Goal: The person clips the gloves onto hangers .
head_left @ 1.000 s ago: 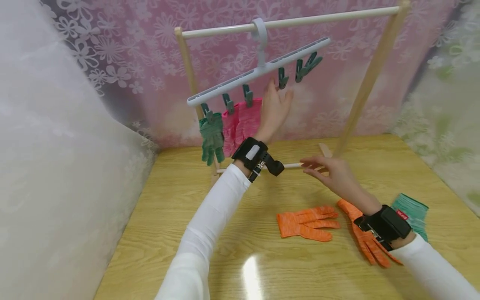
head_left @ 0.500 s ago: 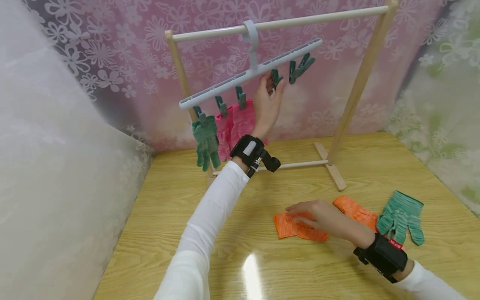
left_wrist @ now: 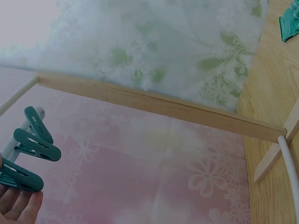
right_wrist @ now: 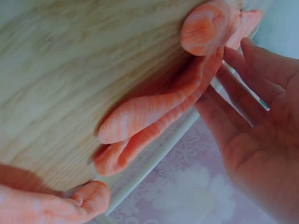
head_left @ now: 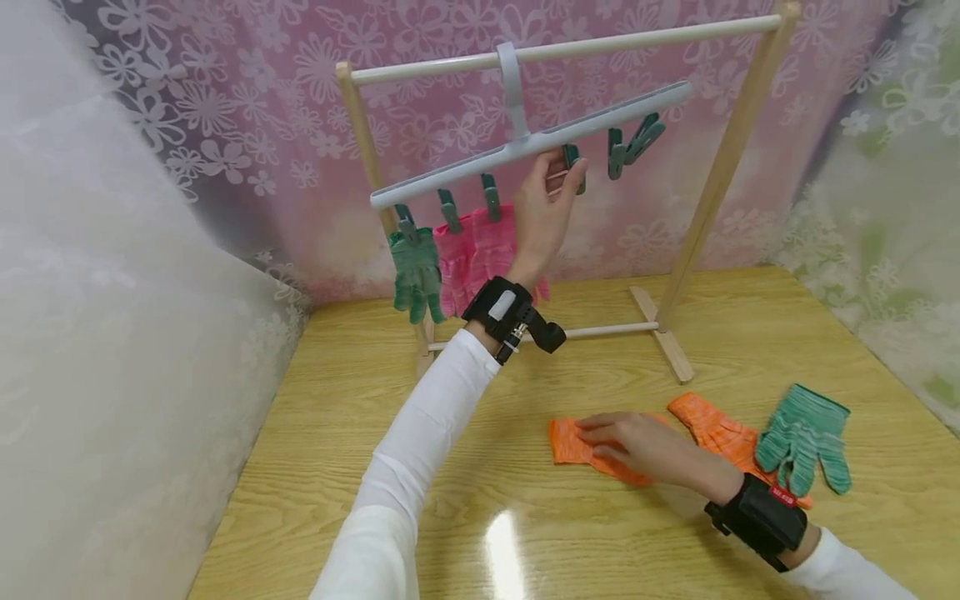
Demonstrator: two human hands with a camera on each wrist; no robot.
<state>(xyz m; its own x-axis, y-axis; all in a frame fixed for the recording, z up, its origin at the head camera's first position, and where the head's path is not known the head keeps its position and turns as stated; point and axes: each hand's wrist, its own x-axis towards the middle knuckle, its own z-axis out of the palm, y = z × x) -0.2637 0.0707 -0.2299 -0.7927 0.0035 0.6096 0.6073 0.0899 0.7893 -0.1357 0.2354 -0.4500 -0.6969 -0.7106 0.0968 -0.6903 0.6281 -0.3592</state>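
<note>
My left hand (head_left: 542, 221) pinches a dark green clothespin (head_left: 574, 168) under the light grey hanger (head_left: 457, 175); in the left wrist view, fingers lie beside this clothespin (left_wrist: 21, 178). My right hand (head_left: 648, 448) reaches over an orange knit glove (head_left: 570, 443) lying on the table, covering much of it. Seen from the right wrist, the fingers are extended and touch the glove (right_wrist: 154, 114) near its far end, the thumb apart from it. Pink gloves (head_left: 487, 237) and a green glove (head_left: 417, 275) hang from clothespins left of my left hand.
The hanger hooks over the rod (head_left: 645, 37) of a wooden rack, whose foot (head_left: 663, 337) stands on the table. Two more clothespins (head_left: 617, 154) hang at the hanger's right. A second orange glove (head_left: 716, 429) and a green glove (head_left: 804, 437) lie right of my right hand.
My right hand has come down from above the table onto the orange glove. My left hand has taken hold of the clothespin, and the hanger has swung slightly.
</note>
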